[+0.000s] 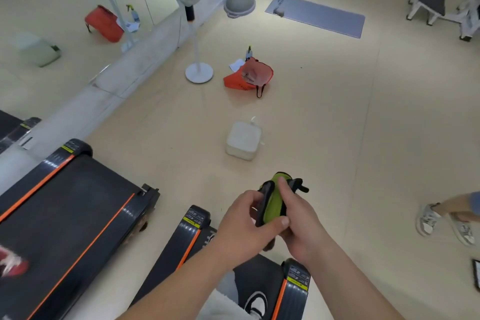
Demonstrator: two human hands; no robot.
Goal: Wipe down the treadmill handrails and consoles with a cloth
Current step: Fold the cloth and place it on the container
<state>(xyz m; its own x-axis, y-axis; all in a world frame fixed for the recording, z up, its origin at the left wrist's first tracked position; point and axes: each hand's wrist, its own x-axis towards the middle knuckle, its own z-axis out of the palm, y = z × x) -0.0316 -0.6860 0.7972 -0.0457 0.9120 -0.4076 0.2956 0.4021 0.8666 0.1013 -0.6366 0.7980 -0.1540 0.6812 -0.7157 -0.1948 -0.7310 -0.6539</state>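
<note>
Both my hands hold one bundle in front of me: a green cloth wrapped around a black object with a short black stub sticking out at the right. My left hand grips the bundle from the left, thumb across the cloth's lower end. My right hand holds it from the right, with a finger lying along the green cloth. Below my arms is the rear end of a black treadmill with orange stripes, on which I stand. A second treadmill lies to the left. No handrail or console is in view.
A white square container sits on the floor ahead. Farther off are an orange bag, a spray bottle, a standing fan and grey mats. A mirror wall runs along the left. Another person's legs stand at the right.
</note>
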